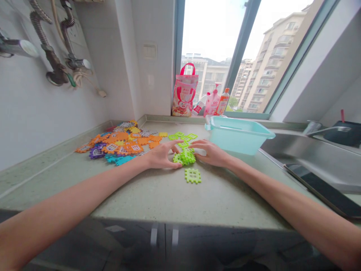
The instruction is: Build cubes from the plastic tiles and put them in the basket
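A loose pile of bright green interlocking plastic tiles (186, 156) lies on the counter between my two hands. My left hand (162, 154) curves around the pile's left side, its thumb against the front edge and its fingers reaching behind. On the right, my right hand (211, 153) has its fingers bent and apart, with the fingertips at the pile's edge. One green window-patterned tile (193, 175) lies flat by itself nearer me. Beyond the pile, more green tiles (183, 137) are spread on the counter, partly overlapping.
A heap of orange, purple, blue and yellow tiles (121, 143) covers the counter's left. Right of my hands stands a turquoise basin (239, 137), beside a steel sink (318, 158). A phone (324, 188) lies at the sink's edge. A pink bag (184, 96) and bottles (213, 101) line the windowsill.
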Tool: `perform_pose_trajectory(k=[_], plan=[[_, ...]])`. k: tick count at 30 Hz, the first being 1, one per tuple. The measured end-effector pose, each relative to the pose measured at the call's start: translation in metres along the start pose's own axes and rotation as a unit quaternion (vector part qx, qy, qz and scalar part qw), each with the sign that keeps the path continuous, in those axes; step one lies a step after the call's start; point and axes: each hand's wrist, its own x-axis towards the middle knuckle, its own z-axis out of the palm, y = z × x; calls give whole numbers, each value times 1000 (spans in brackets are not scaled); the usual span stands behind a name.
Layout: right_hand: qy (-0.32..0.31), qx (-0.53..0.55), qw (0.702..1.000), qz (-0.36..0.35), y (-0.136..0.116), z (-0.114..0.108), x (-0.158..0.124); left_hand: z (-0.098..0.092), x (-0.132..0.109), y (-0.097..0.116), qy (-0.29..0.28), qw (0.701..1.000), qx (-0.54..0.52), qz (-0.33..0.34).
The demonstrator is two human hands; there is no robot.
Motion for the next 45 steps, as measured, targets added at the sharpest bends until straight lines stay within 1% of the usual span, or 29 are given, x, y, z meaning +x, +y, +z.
perform_pose_trajectory(k=[3,5,9,11,14,17,21,23,26,27,28,30,32,34,36,38,42,43,45], plan=[[-10,13,999,31,-12,-3,1,0,0,-1,-4,1000,10,-1],[-31,27,998,52,-21,-8,2,0,0,-1,-7,1000,13,-5],[-79,65,994,45,-32,-24,-1,-2,-1,-2,-4,1000,12,-6],[-111,65,990,52,-30,-34,-6,-4,-2,-3,-1,1000,10,-1],[-156,50,983,87,-19,-47,-13,-8,-4,-6,-4,1000,9,2],[-181,51,975,117,-9,-59,-17,-13,-6,-10,-6,1000,10,5],[-201,47,972,115,-8,-66,-17,-17,-8,-14,-8,1000,16,8],[-174,29,978,113,-12,-63,-15,-17,-8,-14,-13,1000,18,-1],[-75,28,992,95,-19,-50,-9,-16,-7,-12,-17,1000,22,-10],[-46,39,995,81,-22,-45,-7,-16,-7,-12,-18,1000,21,-10],[-31,50,996,65,-25,-39,-6,-15,-6,-11,-18,1000,19,-10],[-37,60,997,41,-30,-30,-4,-14,-6,-12,-19,1000,15,-11],[-68,55,996,33,-33,-25,-4,-14,-6,-13,-18,1000,16,-10],[-96,53,993,40,-32,-23,-6,-14,-5,-14,-18,1000,20,-7],[-103,53,992,52,-29,-24,-8,-14,-6,-15,-19,999,25,-4],[-85,54,993,61,-25,-24,-8,-14,-6,-14,-22,999,26,-4],[-5,84,995,50,-26,-17,-3,-11,-4,-9,-27,999,19,-11],[7,94,994,47,-28,-13,-2,-10,-4,-8,-28,999,17,-13],[2,105,993,44,-32,-6,1,-8,-3,-6,-28,999,16,-12]])
